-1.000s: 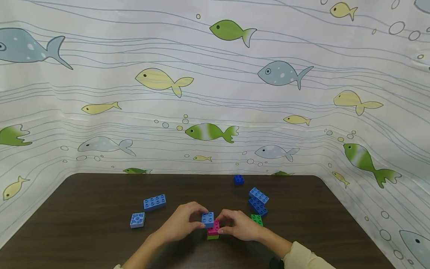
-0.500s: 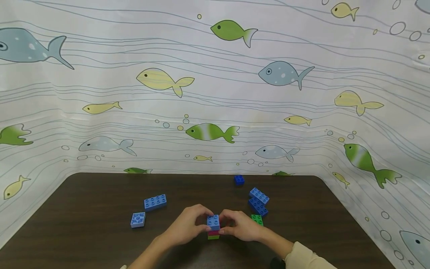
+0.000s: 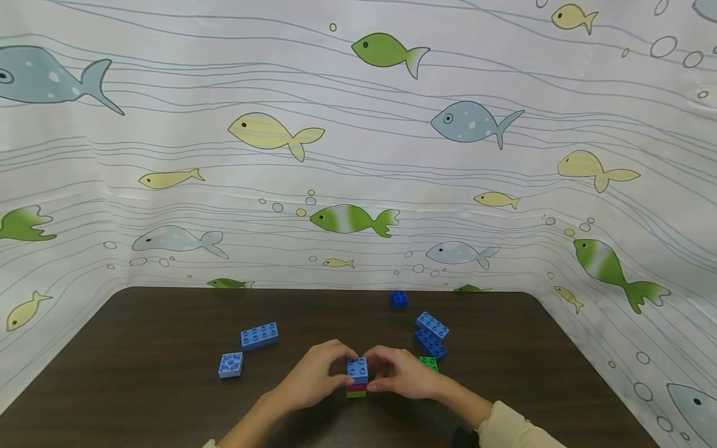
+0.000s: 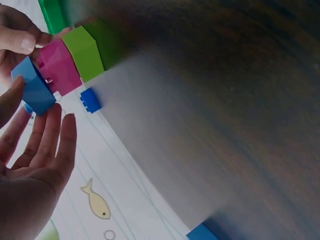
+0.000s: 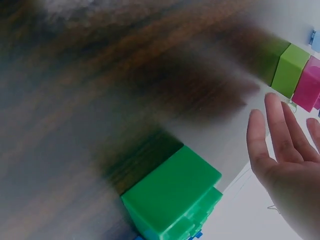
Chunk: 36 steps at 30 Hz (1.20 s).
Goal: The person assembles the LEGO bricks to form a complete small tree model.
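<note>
At nine o'clock from the pink block (image 3: 356,387), the left hand (image 3: 313,376) pinches a blue block (image 3: 357,371) over it; at three, the right hand (image 3: 407,375) holds the pink block.

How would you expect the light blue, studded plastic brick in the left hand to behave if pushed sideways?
The light blue brick is probably stiff, given its crisp edges. It may shift or tip, since the magenta plastic brick beneath shows some studs, suggesting incomplete seating.
</note>
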### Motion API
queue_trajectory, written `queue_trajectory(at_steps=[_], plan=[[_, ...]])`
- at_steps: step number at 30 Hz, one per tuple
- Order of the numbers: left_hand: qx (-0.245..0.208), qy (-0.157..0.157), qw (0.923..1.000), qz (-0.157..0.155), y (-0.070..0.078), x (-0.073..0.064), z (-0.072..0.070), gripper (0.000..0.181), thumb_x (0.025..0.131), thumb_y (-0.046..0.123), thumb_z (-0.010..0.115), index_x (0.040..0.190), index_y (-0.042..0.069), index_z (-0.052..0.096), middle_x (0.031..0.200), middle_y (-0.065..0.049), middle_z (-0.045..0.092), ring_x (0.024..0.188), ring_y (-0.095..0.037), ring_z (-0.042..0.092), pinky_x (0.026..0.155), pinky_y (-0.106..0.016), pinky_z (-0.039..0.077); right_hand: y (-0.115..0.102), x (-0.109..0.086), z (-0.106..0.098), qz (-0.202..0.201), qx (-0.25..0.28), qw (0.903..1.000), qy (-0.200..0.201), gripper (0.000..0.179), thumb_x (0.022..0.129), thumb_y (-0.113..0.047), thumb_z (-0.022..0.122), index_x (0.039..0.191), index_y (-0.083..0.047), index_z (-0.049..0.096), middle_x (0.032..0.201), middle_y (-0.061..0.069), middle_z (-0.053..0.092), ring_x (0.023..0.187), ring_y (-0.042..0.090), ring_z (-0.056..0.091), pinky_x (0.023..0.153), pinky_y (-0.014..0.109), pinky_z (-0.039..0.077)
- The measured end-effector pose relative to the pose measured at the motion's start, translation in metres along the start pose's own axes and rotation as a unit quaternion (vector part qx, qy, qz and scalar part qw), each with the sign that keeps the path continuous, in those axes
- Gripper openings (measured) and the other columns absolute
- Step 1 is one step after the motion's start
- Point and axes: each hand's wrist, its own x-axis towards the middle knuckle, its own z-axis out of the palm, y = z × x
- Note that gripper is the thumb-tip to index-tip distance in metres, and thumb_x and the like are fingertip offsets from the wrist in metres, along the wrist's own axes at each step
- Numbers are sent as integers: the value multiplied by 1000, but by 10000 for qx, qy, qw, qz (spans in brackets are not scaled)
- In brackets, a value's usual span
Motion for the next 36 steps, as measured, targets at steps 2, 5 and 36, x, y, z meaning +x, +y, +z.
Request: queue_trajectory(at_steps=[2, 5, 36], plan=[[71, 26, 10000, 48, 0, 0, 0, 23, 79, 6, 70, 101, 2, 62, 97, -2, 58, 91, -24, 58, 78, -38, 49, -2, -1, -1, -77, -22, 9999, 81, 34, 84, -13, 66, 115, -10, 53, 105, 6, 62, 82, 8, 58, 67, 24, 49], [186, 77, 9998, 96, 0, 1, 1, 23, 79, 5, 70, 100, 2, 63, 96, -2, 58, 90, -22, 58, 78, -38, 48, -6, -2, -2, -204, -49, 9996, 199, 34, 85, -14, 65, 116, -9, 53, 106, 7, 62, 85, 10, 58, 68, 25, 50], [-90, 70, 9999, -18, -8, 0, 5, 22, 83, 13, 67, 101, 2, 62, 96, -4, 62, 88, -21, 61, 76, -34, 50, -16, -2, -1, -120, -415, 9985, 324, 22, 87, -15, 63, 106, -8, 56, 98, 3, 62, 84, 7, 57, 69, 24, 48]])
